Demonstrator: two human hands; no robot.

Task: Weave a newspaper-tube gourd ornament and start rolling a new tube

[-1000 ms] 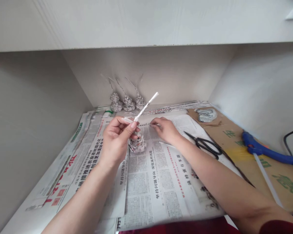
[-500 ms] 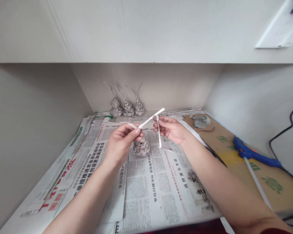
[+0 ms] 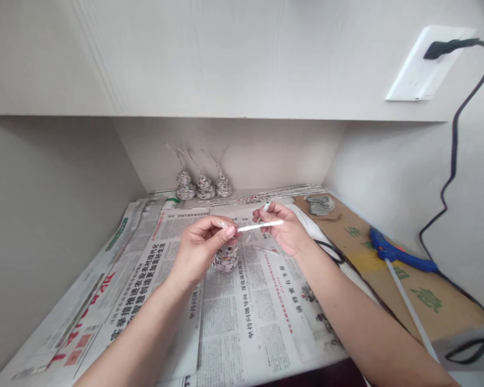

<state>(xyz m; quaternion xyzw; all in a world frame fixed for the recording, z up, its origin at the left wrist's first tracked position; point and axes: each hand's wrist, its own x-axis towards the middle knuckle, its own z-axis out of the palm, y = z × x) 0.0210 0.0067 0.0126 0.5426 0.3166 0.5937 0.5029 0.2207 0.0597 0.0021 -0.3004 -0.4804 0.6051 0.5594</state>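
My left hand (image 3: 201,244) pinches a rolled paper strip (image 3: 252,227) between thumb and fingertips. The strip's free end points right and passes in front of my right hand (image 3: 284,231). Under my left fingers hangs or stands a round woven paper body (image 3: 226,259); its top is hidden by the hand. The fingers of my right hand are closed around a second paper strip (image 3: 266,207), whose tip shows above them. At the back stand three woven paper gourds (image 3: 205,188) with long thin stems.
Newspaper sheets (image 3: 221,333) cover the tabletop. Several thin paper rolls (image 3: 274,194) lie along the back wall. On cardboard (image 3: 347,231) at the right sit a crumpled grey bundle (image 3: 320,205) and a blue glue gun (image 3: 399,255), its black cord (image 3: 454,156) running to a wall socket.
The strip in my left hand has tilted down from slanting upward to nearly level. My right hand's strip has moved up and no longer hangs below the fingers. The view has shifted right.
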